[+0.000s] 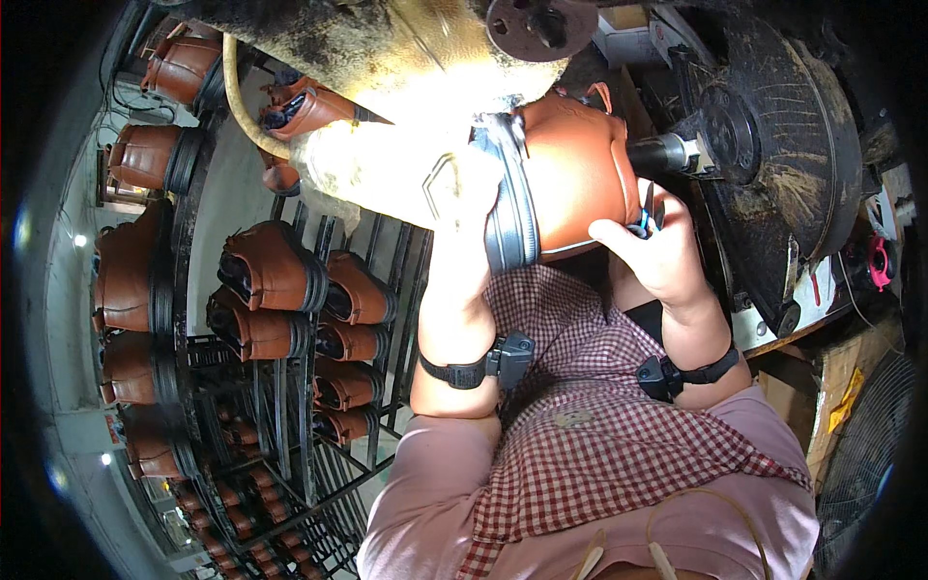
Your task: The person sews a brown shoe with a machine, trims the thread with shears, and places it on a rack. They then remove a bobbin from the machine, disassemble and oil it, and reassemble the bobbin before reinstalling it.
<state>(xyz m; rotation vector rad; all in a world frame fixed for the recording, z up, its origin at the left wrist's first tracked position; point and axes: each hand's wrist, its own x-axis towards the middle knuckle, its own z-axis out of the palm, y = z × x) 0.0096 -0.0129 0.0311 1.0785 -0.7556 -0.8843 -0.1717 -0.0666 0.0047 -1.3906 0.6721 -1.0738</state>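
Under the machine head, an orange-brown leather shoe [575, 179] is turned with its dark stitched sole [512, 208] toward the left. My left hand [472, 188] grips the sole side, its fingers partly lost in the lamp's glare. At the other end of the shoe is my right hand [662, 246], closed around a small pair of thread snips [646, 224] with blue on them and dark blades pointing up. The thumb of that hand lies against the leather edge. Fingers behind the shoe are hidden.
A bright lamp [358, 169] and the worn machine head [416, 43] hang close above. A large dark wheel [773, 135] stands at the right. On the left, a black metal rack [304, 387] carries several brown shoes [266, 266]. A fan grille [870, 454] sits at lower right.
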